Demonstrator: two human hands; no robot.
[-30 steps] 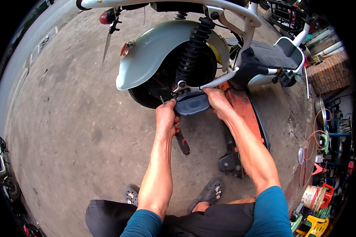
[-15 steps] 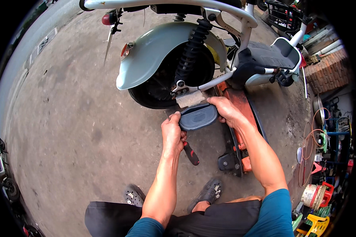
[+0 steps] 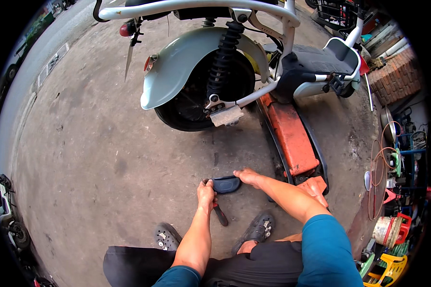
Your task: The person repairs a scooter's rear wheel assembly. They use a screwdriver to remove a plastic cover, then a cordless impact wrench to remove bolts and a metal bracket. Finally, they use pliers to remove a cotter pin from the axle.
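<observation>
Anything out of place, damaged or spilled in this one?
The metal bracket beside the rear wheel of the scooter stands out: it is bare and discoloured, while a dark pad is apart from it, between the left hand and right hand. Dark stains mottle the floor; whether they are fresh spills, I can't tell.

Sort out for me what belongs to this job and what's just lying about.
Likely part of the job:
dark pad, held
red-and-black-handled tool, held
white-framed scooter
orange jack, beside its wheel

Apparently just lying about:
whitish bucket
yellow plastic thing
bricks
</observation>
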